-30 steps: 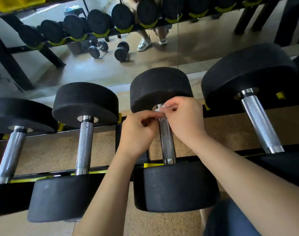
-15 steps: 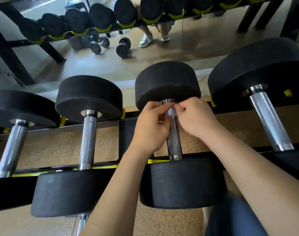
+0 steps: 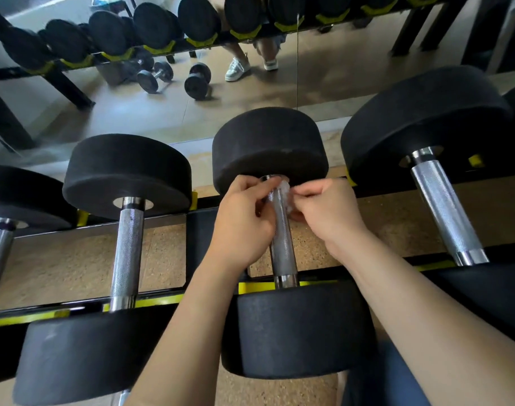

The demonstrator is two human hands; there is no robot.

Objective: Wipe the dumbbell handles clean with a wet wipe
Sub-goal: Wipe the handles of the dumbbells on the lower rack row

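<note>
Several black dumbbells lie side by side on a black and yellow rack (image 3: 279, 287). The middle dumbbell has a knurled steel handle (image 3: 282, 247) running away from me. A small white wet wipe (image 3: 286, 191) sits against the far end of that handle, on its right side. My right hand (image 3: 329, 213) pinches the wipe there. My left hand (image 3: 241, 221) is curled around the handle from the left at the same far end. Most of the wipe is hidden by my fingers.
A dumbbell with a bare handle (image 3: 126, 250) lies to the left and a bigger one with its handle (image 3: 446, 209) to the right. A mirror (image 3: 168, 112) behind the rack reflects the floor, more dumbbells and a person's shoes.
The view has shifted slightly. My hands stay at the far end of the middle handle; the right hand has drawn a little to the right, so the wipe and more of the handle show.
</note>
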